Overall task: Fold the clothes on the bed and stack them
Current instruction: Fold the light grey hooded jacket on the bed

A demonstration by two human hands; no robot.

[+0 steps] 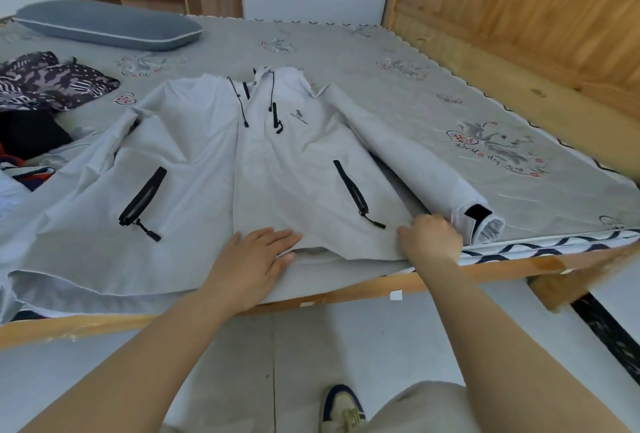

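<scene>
The task is only beginning, as I judge it: the grey jacket (pixel 214 169) is lying front side up and spread flat on the bed (pixel 346 48), its hem at the near edge, and no fold is made in it yet. The left hand (pixel 254 264) is pressing flat on the hem in the middle, with the fingers straight and holding nothing. The right hand (pixel 431 237) is gripping the hem corner at the right side, the fingers curled around the cloth. The right sleeve (pixel 415 159) is lying straight beside the body of the jacket, and the left sleeve is spreading toward the other clothes (pixel 41 93), which are waiting in a loose heap at the left, not folded; I am seeing no finished stack. The hem is hanging a little over the wooden bed frame (pixel 433 278), so cloth could slip down there. To the right and behind the jacket the mattress is giving wide room for folding; the pillow (pixel 107 25) is lying well apart at the far side.
</scene>
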